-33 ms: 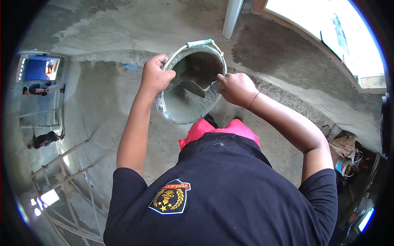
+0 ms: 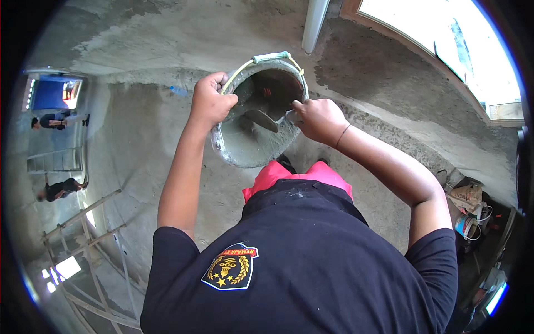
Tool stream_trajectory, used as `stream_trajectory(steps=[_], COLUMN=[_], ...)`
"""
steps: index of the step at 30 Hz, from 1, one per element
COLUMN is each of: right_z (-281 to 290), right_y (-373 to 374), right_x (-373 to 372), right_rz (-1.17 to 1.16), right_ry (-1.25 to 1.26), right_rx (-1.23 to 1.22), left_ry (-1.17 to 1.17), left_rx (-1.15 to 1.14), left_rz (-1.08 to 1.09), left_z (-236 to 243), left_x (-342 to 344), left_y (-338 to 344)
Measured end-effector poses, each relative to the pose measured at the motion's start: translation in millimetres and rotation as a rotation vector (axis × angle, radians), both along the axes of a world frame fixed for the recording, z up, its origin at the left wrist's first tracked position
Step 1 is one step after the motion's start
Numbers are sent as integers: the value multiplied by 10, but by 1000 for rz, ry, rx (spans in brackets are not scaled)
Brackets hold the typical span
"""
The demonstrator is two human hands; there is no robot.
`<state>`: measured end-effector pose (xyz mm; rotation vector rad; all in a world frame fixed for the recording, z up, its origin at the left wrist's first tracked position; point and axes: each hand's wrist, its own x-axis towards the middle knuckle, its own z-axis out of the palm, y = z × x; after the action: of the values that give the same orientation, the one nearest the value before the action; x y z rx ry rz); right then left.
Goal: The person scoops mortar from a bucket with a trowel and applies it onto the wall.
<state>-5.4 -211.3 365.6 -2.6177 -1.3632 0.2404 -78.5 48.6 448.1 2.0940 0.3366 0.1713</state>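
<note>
A mortar-caked bucket (image 2: 245, 158) is held up in front of me, tilted so that its inside shows. Wet grey mortar coats the inner wall and lies in it. My left hand (image 2: 212, 100) is closed on the bucket's left rim, by the end of its yellow wire handle (image 2: 271, 57) with a pale green grip. Inside the bucket is a trowel (image 2: 261, 120), its blade resting against the mortar. My right hand (image 2: 322, 119) is closed around the trowel's mortar-smeared handle at the right rim; the fingers' undersides are hidden.
A bare plastered wall (image 2: 183, 33) rises ahead, with a pale pipe (image 2: 315, 25) and a bright window (image 2: 445, 39). Wooden scaffolding (image 2: 92, 245) stands at left; two people are farther off. A paper sack (image 2: 466, 196) and small pail (image 2: 466, 226) sit at right. A plastic bottle (image 2: 178, 91) lies ahead.
</note>
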Motion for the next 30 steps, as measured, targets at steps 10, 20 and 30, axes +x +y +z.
stream_trajectory(steps=[10, 20, 30], right_z=[44, 83, 145], right_y=[-18, -222, -318], right_x=[-93, -257, -267], right_rz=[13, 113, 140], right_ry=[29, -74, -52], right_rx=[16, 173, 236], left_ry=[-91, -104, -122], left_rx=[25, -7, -45], left_rz=[-21, 33, 50], left_z=[109, 153, 120], left_x=[47, 33, 40], left_y=[-48, -120, -221])
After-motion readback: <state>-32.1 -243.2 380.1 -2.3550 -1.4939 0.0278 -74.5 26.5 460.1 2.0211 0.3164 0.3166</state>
